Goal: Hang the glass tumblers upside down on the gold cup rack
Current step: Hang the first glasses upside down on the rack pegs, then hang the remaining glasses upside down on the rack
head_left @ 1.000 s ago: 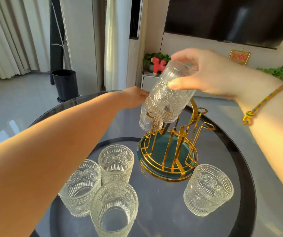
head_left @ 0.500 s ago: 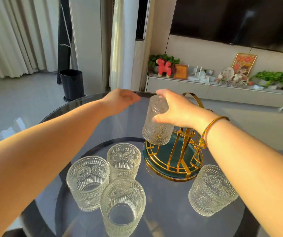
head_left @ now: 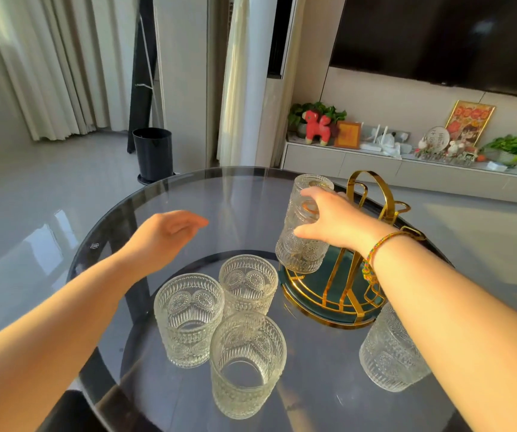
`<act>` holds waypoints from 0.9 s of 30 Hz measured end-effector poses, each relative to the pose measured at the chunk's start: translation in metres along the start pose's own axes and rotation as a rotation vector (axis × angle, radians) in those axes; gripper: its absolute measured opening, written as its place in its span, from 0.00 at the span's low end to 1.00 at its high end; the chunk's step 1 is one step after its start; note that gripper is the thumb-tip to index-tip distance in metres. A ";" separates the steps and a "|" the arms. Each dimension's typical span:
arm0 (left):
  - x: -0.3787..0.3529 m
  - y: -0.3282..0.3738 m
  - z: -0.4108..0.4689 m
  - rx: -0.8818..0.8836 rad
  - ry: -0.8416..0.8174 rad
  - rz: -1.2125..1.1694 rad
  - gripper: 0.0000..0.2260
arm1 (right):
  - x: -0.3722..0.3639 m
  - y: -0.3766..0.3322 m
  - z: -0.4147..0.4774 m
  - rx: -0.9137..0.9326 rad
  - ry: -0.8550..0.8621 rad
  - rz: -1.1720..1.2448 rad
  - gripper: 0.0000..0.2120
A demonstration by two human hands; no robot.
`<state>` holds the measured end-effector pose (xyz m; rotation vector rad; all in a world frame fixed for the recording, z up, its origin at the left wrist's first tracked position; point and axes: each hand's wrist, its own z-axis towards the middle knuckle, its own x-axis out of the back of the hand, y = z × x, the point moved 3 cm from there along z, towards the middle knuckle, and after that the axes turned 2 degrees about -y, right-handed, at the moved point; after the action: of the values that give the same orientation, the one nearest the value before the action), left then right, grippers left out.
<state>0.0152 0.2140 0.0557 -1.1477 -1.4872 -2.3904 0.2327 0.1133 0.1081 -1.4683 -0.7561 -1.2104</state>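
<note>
The table [head_left: 188, 194] is round smoked glass, and everything stands on it. The rack [head_left: 338, 294] sits at its far right side, gold wire on a green base, with a tall loop handle. Four tumblers wait upright: three [head_left: 188, 316] in a tight group, touching or almost touching, near the front, and one [head_left: 388, 353] at the right, partly hidden under the right forearm. The fifth tumbler [head_left: 302, 241] is upside down on the rack's left side, and the right hand [head_left: 335, 222] grips its wall. I cannot tell if the prong is fully inside it. If the hand releases too early, the glass may tip off and strike the table. The left hand [head_left: 163, 235] hovers open and empty; reaching down carelessly, it could knock the grouped glasses together
</note>
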 end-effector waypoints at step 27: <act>-0.036 -0.078 -0.119 0.198 -0.089 0.472 0.17 | -0.169 -0.029 -0.164 -0.018 0.045 0.838 0.51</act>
<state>-0.0588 0.1482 -0.0522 -1.3844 -1.2629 -1.8617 0.1092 -0.0121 -0.0509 -1.5285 -0.0514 -0.5955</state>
